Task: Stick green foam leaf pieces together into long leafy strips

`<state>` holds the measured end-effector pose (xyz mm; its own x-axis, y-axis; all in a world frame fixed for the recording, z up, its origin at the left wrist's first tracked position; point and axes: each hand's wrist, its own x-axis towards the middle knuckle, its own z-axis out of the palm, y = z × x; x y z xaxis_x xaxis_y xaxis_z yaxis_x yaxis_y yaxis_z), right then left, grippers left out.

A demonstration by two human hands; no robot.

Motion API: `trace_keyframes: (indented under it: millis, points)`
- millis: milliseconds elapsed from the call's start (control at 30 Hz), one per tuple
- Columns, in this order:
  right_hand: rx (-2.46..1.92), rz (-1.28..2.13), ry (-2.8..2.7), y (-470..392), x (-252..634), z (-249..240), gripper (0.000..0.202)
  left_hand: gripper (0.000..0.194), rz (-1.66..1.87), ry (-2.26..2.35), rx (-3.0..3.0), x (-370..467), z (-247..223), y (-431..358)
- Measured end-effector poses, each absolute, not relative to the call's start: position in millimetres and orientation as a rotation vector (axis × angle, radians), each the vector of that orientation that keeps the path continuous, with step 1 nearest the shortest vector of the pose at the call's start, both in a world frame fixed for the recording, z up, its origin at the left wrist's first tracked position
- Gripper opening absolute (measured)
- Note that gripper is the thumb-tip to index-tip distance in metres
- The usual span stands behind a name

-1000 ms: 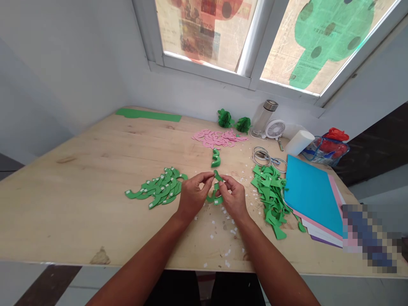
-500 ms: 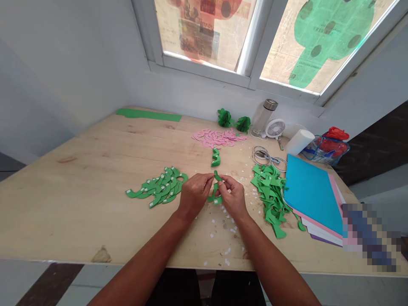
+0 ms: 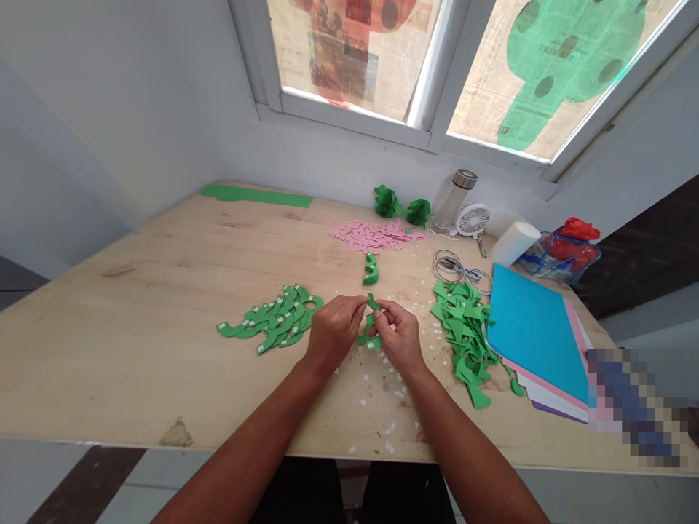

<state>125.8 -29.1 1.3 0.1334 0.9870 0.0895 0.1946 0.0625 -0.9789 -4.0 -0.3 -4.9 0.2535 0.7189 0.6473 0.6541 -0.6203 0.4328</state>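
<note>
My right hand [image 3: 401, 336] is closed on a curved green paper piece [image 3: 373, 303] at the middle of the table. The fingertips of my left hand [image 3: 336, 331] are pinched at that piece's left edge; whatever they grip is too small to make out. Another green piece with a white square [image 3: 373, 345] shows under my hands. Beyond them stands a small stack of green curved pieces [image 3: 370, 269]. Left of my left hand lies a spread pile of green curved pieces with white squares [image 3: 278, 320].
Green scraps [image 3: 464, 327] and coloured sheets [image 3: 538, 331] lie on the right. Farther back are scissors [image 3: 451, 267], pink cutouts [image 3: 371, 236], a bottle [image 3: 454, 198], a small fan [image 3: 472, 219] and a white roll [image 3: 515, 243]. White bits [image 3: 389, 428] dot the table [image 3: 131, 349].
</note>
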Motion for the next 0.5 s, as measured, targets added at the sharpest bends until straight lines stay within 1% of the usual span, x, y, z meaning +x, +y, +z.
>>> trace_keyframes:
  millis: [233, 500]
  points:
    - [-1.343, 0.967, -1.279, -28.9, 126.3, 0.2, 0.028, 0.021, 1.309, 1.371, 2.352, -3.5, -4.7, -1.2]
    - [-1.280, 1.086, -1.178, -25.4, 127.1, -3.7, 0.032, 0.013, 1.327, 1.360, 1.975, -3.4, 2.8, -1.6]
